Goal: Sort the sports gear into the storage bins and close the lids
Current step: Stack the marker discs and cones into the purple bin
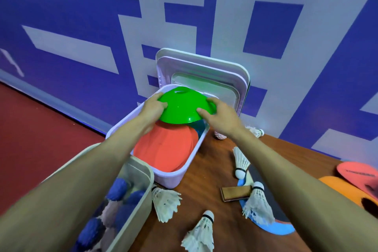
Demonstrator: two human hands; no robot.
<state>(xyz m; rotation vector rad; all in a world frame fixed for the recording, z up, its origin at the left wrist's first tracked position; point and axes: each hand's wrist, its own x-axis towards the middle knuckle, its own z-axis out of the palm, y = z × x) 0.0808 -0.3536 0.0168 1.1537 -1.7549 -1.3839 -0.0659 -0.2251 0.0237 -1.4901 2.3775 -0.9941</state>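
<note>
Dark print on red cone (pixel 360 177) unreadable.

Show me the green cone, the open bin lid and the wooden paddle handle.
green cone (pixel 180 106), head view, middle of its dome
open bin lid (pixel 204 65), head view, upper inner face
wooden paddle handle (pixel 235 193), head view, middle of the grip

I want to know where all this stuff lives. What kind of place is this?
Probably a sports hall or gym. Shuttlecocks lie on the wooden table, a green training cone is held over a white bin of red cones, and the floor is red like a court.
</note>
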